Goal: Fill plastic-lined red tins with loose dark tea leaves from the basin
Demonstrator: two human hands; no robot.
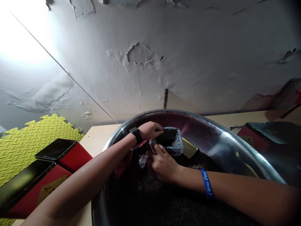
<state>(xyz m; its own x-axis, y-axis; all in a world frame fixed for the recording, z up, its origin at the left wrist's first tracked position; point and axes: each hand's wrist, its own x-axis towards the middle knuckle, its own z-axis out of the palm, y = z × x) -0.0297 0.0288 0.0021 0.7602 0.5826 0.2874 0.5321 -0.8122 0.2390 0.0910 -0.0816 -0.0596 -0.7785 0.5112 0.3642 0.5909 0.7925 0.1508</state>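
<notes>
Inside a large shiny metal basin (131,121) stands a small open box (169,134) lined with a clear plastic bag (179,142), its edge folded over the rim. My left hand (151,129), with a black watch on the wrist, is closed on the bag at the box's far left corner. Closer to me, my right hand (164,164) pinches the bag's near left edge; a blue wristband circles that wrist. Dark loose material like dried tea leaves (150,201) covers the basin's bottom, with a pale patch (142,160) left of my right hand. The box's contents are in shadow.
A gold-coloured panel (189,148) lies beside the box. Red tins with black lids (56,149) stand left of the basin on a pale table (95,135), another red tin (265,135) to the right. Yellow foam mats (47,131) and a peeling wall (188,69) are behind.
</notes>
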